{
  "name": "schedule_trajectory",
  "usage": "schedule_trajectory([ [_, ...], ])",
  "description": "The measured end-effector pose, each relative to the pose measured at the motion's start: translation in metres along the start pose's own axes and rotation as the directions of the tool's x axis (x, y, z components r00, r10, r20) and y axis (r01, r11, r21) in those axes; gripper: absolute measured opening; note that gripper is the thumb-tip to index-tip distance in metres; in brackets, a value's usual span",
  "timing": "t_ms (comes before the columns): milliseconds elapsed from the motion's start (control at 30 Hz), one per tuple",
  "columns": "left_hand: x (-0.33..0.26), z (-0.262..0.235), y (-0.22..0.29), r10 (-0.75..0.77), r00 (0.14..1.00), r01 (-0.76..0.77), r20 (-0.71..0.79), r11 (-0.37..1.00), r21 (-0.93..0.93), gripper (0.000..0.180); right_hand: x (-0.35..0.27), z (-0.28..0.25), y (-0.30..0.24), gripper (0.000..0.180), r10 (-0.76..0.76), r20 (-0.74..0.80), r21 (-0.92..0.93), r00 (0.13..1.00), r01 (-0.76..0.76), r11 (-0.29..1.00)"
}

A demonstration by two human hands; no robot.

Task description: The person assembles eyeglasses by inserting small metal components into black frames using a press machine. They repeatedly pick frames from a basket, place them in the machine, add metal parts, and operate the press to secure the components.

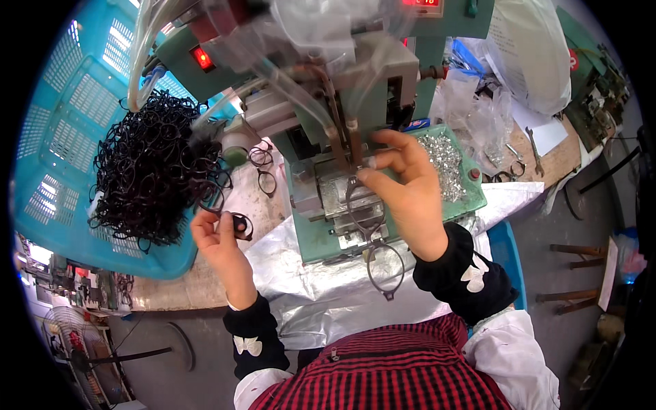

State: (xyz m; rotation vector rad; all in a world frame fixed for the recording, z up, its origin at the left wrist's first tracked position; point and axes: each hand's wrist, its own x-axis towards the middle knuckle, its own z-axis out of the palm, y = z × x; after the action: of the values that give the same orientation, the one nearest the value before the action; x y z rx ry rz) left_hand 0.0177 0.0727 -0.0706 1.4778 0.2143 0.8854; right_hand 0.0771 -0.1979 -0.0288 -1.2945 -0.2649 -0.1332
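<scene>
Beside a turquoise basket (pixel 166 264) of eyeglass frames (pixel 147 167), pinches one frame (pixel 250 229) in left hand (pixel 223 254), another frame (pixel 375 240) at a tube-obscured green machine (pixel 311 242) in right hand (pixel 411 199), near silvery metal parts (pixel 444 164), over foil-covered worktop (pixel 184 295) beside grey floor (pixel 540 229).

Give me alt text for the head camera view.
A person's right hand reaches to the top end of a dark eyeglass frame at a green and grey machine, while the left hand holds another frame. A blue basket heaped with dark frames stands at left; a green tray of small silvery parts at right.
</scene>
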Motion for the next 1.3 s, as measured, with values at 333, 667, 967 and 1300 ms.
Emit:
schedule_trajectory([
  [333,-0.029,0.05,0.081,0.655,0.655,-0.678,0.378,0.729,-0.089,0.02,-0.014,-0.002,-0.031,0.045,-0.048,0.141,-0.177,0.989,0.073,0.981],
  [667,-0.034,0.09,0.06,0.745,0.085,-0.905,0.661,0.336,-0.262,0.026,-0.046,-0.136,-0.003,0.034,-0.252,-0.004,-0.953,0.968,0.072,0.294],
  [967,-0.075,0.051,0.059,0.558,0.471,-0.717,0.683,0.693,-0.072,0.024,-0.018,-0.096,0.039,0.009,-0.438,0.095,-0.966,0.894,0.189,0.177],
  [1300,0.106,0.04,-0.044,0.449,0.775,-0.581,0.445,0.228,0.782,0.03,0.004,-0.09,0.04,0.01,-0.46,0.079,-0.934,0.884,0.227,0.276],
])
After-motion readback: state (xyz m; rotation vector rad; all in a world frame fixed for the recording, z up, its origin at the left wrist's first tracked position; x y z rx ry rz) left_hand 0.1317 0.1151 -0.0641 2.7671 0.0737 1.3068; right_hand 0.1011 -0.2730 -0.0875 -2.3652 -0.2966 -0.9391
